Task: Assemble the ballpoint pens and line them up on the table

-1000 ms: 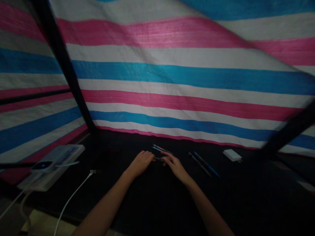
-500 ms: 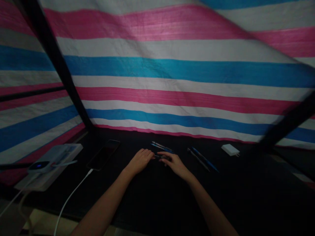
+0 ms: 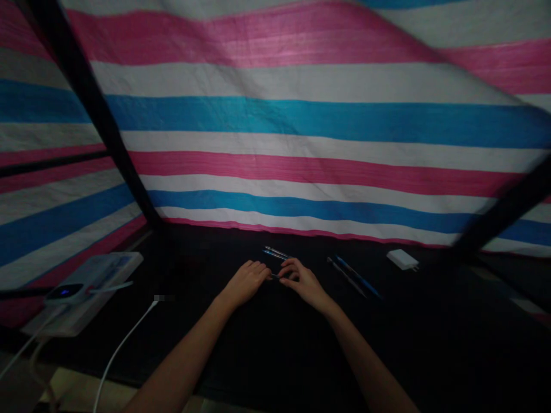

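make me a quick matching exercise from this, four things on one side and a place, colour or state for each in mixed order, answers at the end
Column 1
1. white adapter
2. thin object
3. striped sheet
4. boxy device

Column 2
a. pink, blue and white
b. showing a blue light
c. between the left hand and right hand
d. right of the pens

Pairs: 1-d, 2-c, 3-a, 4-b

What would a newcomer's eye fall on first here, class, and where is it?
The pink, white and blue striped sheet stands out first, filling the upper part of the view. Below it, near the middle, the left hand and right hand meet at a slim object over the dark table. The white plug block stands out on the table's right.
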{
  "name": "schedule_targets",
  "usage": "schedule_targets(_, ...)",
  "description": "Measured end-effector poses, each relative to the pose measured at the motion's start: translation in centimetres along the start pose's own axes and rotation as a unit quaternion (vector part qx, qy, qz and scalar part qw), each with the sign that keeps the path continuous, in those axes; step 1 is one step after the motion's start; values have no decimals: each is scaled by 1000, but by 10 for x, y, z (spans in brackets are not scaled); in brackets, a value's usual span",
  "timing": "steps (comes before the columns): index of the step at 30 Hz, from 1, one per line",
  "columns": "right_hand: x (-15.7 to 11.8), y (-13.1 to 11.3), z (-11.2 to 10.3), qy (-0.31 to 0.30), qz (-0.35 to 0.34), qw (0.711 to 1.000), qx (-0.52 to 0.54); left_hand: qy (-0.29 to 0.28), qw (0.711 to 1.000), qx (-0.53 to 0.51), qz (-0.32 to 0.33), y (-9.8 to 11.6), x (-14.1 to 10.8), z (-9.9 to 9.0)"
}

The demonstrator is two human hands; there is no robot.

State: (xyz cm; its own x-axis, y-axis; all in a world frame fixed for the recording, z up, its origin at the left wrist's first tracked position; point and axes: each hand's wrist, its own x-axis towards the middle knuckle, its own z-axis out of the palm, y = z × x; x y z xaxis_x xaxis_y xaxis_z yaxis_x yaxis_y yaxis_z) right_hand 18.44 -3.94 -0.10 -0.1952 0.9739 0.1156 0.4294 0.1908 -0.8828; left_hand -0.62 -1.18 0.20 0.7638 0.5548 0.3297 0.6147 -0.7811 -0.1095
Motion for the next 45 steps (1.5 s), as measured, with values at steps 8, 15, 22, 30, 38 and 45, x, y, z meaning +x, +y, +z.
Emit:
schedule_targets(8,-3,-3,-22,-15,-60,988,-143,7,999,-11,-34,-5,1,-2)
schedule_targets(15,-2,-3,-44,59,-59,969,-232,52,993,-30,-99,-22,-5,-4)
schedule_targets(22,-4,-6,-31,41,-57,958,-278,34,995,-69,-56,-9,-3,-1)
schedule_targets(30,-4,-8,-29,51,-67,956,-283,45,991,-105,-74,-9,-2,-3)
schedule_targets(38,-4,-13,-30,55,-85,960,-261,39,990,-111,-78,-10,0,-3)
schedule_targets(45,-5,-7,-13,9,-124,977,-171,21,994,-102,-45,-2,0,1)
